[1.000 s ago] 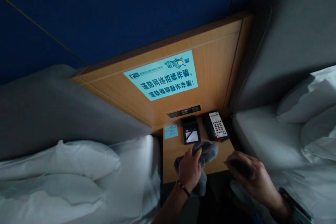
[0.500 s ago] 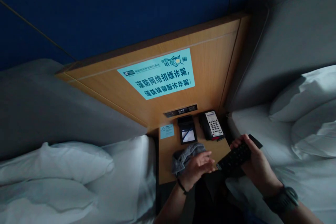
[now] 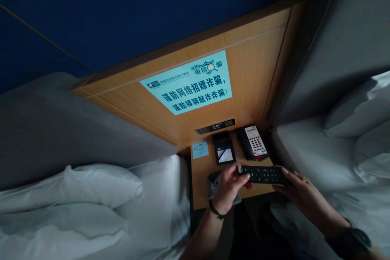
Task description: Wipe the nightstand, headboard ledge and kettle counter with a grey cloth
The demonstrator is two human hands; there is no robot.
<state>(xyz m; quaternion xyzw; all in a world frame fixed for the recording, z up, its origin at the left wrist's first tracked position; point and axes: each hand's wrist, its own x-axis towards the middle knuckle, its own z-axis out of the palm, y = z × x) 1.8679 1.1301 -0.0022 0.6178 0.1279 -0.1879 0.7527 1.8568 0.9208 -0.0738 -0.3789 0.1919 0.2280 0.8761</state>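
Note:
A black remote control [image 3: 264, 174] is held level between both hands, its button side facing me. My left hand [image 3: 229, 187] grips its left end with the thumb on top. At the other end, my right hand [image 3: 300, 189] has its thumb over the edge and fingers behind. Behind my left hand a grey cloth [image 3: 213, 183] lies on the wooden nightstand [image 3: 199, 199], mostly hidden by that hand. Farther back on the nightstand stand a black holder with a notepad and pen [image 3: 224, 152] and a telephone [image 3: 254, 142].
A small blue card [image 3: 200, 150] lies at the nightstand's back left. Above it, a socket strip [image 3: 215, 126] and a large blue notice [image 3: 189, 83] are on the wooden panel. Beds with white pillows [image 3: 100, 185] flank the nightstand on both sides.
My left hand, open beside the remote control before, now grips its left end. My right hand has turned the remote control from a slant to nearly level. The view has shifted slightly.

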